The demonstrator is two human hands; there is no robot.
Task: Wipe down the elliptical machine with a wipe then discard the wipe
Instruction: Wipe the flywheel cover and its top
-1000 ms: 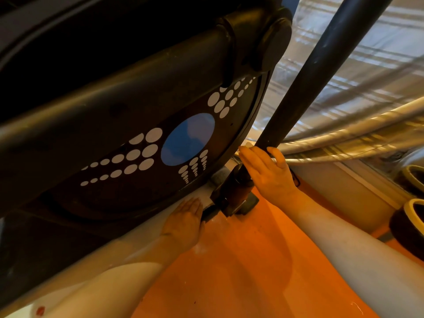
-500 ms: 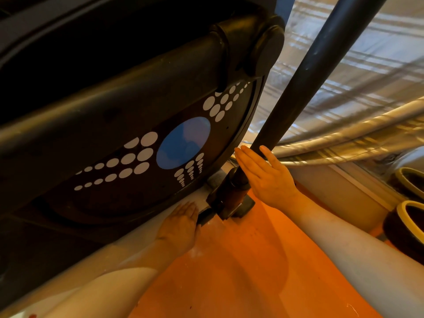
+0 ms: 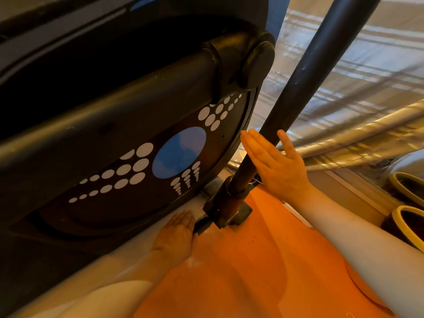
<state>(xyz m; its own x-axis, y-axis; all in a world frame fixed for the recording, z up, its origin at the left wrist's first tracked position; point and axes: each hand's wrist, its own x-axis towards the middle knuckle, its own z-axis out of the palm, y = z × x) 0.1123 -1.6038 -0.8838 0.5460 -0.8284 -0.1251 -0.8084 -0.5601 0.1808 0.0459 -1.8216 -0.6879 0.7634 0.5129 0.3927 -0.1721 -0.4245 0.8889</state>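
The elliptical machine's black flywheel cover point(image 3: 114, 157), with a blue disc and white dots, fills the left of the head view. A black slanted tube point(image 3: 298, 72) runs down to a bracket point(image 3: 227, 210) at the floor. My right hand point(image 3: 275, 166) lies flat against the lower tube, fingers straight and thumb spread to the tube's other side. A thin white scrap point(image 3: 256, 180) shows under its palm; no wipe is plainly visible. My left hand point(image 3: 177, 235) rests flat on the pale base rail beside the bracket, fingers straight.
An orange mat point(image 3: 252, 271) covers the floor under my arms. Striped shiny fabric point(image 3: 355, 76) hangs behind the tube. Two dark pots with yellow rims point(image 3: 406, 223) stand at the right edge, beside a pale baseboard.
My right hand has slid up the tube from the bracket and its fingers have straightened. My left hand has stayed beside the bracket.
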